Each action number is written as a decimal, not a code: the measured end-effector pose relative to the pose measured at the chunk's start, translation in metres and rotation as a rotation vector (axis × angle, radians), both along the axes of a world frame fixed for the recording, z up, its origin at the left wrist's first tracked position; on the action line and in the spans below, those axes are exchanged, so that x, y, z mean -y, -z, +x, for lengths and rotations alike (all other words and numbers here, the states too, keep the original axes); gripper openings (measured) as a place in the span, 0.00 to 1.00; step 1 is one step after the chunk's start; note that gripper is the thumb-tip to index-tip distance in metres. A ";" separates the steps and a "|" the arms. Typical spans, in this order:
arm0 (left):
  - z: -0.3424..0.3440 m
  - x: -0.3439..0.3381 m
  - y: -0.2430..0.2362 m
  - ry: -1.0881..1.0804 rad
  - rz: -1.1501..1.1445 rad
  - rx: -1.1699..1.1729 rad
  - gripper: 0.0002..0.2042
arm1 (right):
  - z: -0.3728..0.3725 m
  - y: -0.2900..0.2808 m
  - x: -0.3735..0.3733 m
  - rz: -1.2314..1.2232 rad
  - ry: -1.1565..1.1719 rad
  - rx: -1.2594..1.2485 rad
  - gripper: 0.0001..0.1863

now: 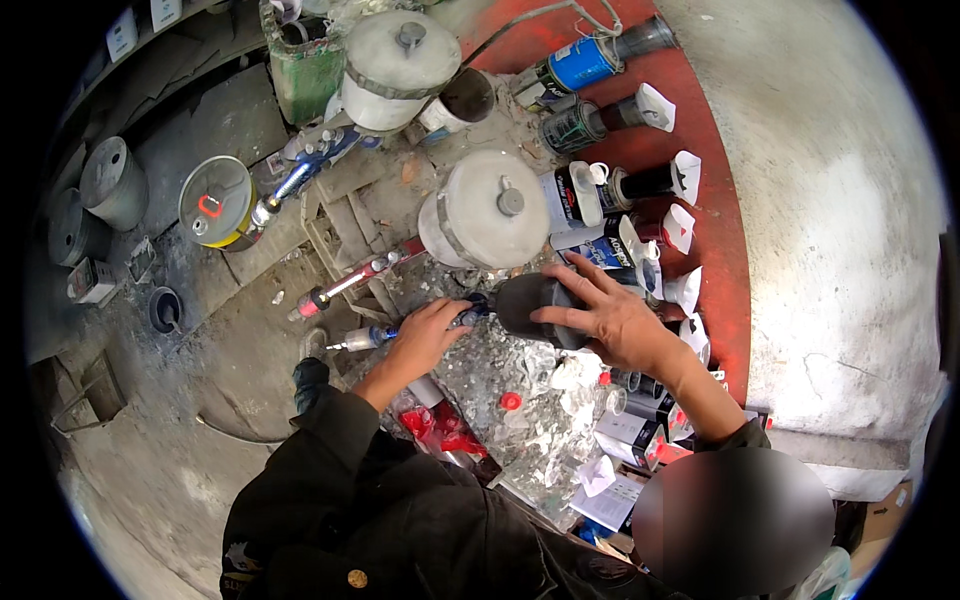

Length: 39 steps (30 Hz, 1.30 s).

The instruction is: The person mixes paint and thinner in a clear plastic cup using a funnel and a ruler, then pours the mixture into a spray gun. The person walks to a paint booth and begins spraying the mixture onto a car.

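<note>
Head view. A dark, matte, rounded container (pixel 535 305) is seen at the picture's centre, lying on its side above a heap of crumpled clear foil and plastic scraps (pixel 520 390). Its long axis runs roughly left to right, the narrow neck pointing toward the person's left. The right hand (pixel 605 315) is laid over the container's body, fingers (pixel 575 275) spread and curved around the upper surface. The left hand (pixel 430 335) is closed around the neck end, where a small dark cap or nozzle (pixel 478 308) is covered; how tightly it is gripped cannot be told. Just behind the container a dusty grey lidded bucket (pixel 485 215) with a round knob is set, and a second similar bucket (pixel 395 65) stands farther back. Cylindrical cartridges with white conical nozzles (pixel 640 185) are ranged along a red curved surface (pixel 725 270) on the right. Slender caulking guns (pixel 350 285) lie on the gritty concrete floor (pixel 180 440) to the left.
</note>
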State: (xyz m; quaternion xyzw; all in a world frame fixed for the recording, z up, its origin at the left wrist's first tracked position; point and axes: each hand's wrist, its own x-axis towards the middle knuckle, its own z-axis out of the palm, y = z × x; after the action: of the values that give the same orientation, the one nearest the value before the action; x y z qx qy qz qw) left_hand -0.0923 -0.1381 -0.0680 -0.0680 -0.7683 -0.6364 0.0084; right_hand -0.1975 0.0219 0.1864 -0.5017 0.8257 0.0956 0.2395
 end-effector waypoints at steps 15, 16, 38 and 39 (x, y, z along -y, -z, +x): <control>-0.010 0.007 0.010 0.061 0.049 -0.025 0.18 | 0.008 0.028 -0.011 -0.216 0.298 -0.156 0.58; -0.013 0.010 0.010 0.080 0.060 -0.025 0.18 | 0.006 0.033 -0.015 -0.302 0.306 -0.116 0.57; -0.007 -0.019 0.027 -0.234 -0.214 -0.079 0.13 | 0.130 0.115 -0.028 -1.073 1.052 -0.424 0.38; -0.006 -0.018 0.031 -0.215 -0.201 -0.041 0.13 | 0.143 0.129 -0.049 -1.087 1.073 -0.339 0.36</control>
State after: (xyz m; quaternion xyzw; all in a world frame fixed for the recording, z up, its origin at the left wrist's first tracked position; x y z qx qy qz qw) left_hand -0.0981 -0.1205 -0.0989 0.0011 -0.8306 -0.5504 0.0850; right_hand -0.0545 0.0712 0.0572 -0.0596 0.9116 -0.3758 -0.1557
